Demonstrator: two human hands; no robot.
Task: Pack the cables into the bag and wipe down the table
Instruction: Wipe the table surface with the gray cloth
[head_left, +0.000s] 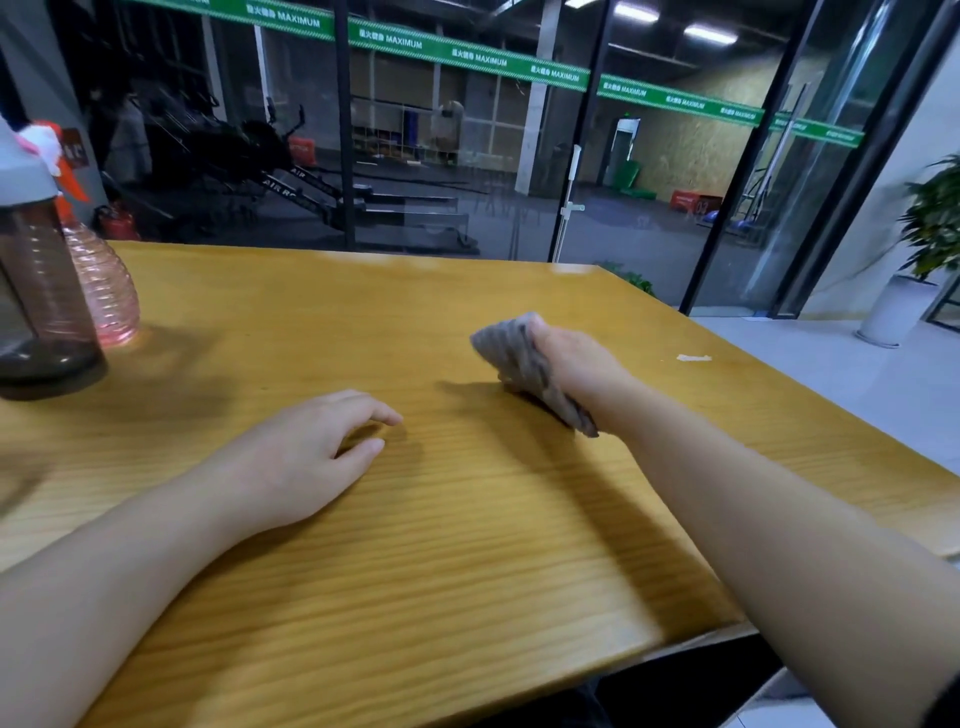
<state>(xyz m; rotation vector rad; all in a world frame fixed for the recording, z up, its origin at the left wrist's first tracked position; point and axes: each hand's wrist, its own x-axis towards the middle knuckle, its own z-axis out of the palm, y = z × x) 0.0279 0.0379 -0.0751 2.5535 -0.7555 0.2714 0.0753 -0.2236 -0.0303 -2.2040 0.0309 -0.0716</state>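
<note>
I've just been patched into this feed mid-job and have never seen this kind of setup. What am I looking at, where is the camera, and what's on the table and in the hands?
There is no machine here: a person works with two bare hands. The single picture comes from a camera worn on their head, looking forward and down.

The right hand grips a grey cloth against the wooden table, apparently wiping. The left hand rests on the table, fingers relaxed, holding nothing.

At the far left stand a dark drinking bottle and, behind it, a pink spray bottle. A small white scrap lies near the right edge. No cables or bag are in view.
</note>
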